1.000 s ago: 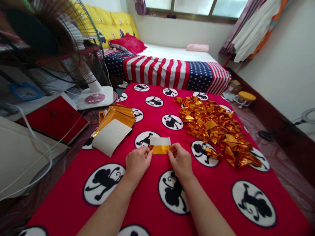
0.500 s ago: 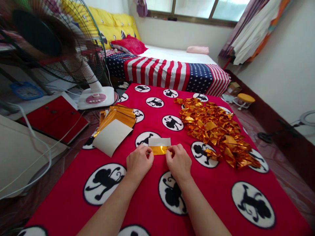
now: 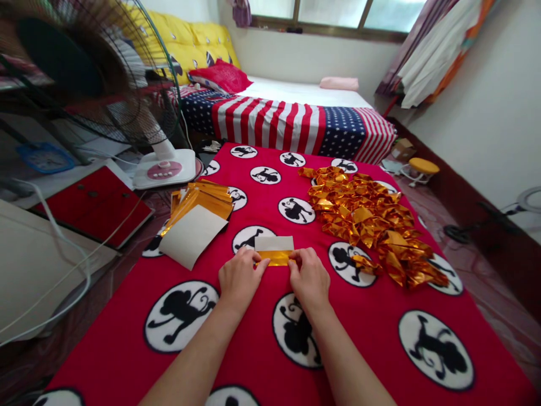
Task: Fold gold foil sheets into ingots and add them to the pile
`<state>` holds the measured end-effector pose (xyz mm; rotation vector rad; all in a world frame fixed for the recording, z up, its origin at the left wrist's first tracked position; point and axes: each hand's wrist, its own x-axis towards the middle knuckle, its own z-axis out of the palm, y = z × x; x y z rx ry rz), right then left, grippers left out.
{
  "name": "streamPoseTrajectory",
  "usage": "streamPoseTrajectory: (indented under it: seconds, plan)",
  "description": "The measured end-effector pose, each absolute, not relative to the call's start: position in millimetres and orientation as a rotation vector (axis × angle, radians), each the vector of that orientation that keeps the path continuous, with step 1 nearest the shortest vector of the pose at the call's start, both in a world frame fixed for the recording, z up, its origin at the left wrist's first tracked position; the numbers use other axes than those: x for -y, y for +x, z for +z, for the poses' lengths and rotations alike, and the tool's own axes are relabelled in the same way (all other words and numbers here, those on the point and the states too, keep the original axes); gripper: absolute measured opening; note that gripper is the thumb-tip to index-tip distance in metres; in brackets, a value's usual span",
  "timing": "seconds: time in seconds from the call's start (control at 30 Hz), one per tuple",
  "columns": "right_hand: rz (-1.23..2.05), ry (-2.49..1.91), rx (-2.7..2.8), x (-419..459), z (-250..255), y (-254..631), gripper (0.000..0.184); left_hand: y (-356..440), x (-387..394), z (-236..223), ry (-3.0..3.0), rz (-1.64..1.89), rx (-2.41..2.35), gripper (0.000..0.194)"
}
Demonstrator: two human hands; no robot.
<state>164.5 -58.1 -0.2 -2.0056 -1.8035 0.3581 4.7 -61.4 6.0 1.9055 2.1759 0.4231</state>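
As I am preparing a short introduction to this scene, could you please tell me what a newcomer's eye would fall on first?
Probably the heap of shiny orange-gold foil pieces on the right of the bright red cloth with black monkeys in white circles. Next might come the left hand and right hand, at opposite ends of a pale-and-gold sheet near the cloth's middle. The large fan at upper left also stands out.
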Motion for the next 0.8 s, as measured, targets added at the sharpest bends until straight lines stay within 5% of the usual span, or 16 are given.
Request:
streamPoseTrajectory:
  seconds: [0.23,0.53,0.8]
  plan:
    - [0.284,-2.036,1.786,59,-2,156,0.015,14,56,10,1.849,0.368,-2.236,0.042]
    - [0.505,-2.060,1.762,54,9,166,0.016,-8,49,19,1.729,0.327,-2.047,0.016]
    - [0.406,-2.076,1.791,53,6,161,0.016,-6,48,15,1.725,0.336,-2.094,0.023]
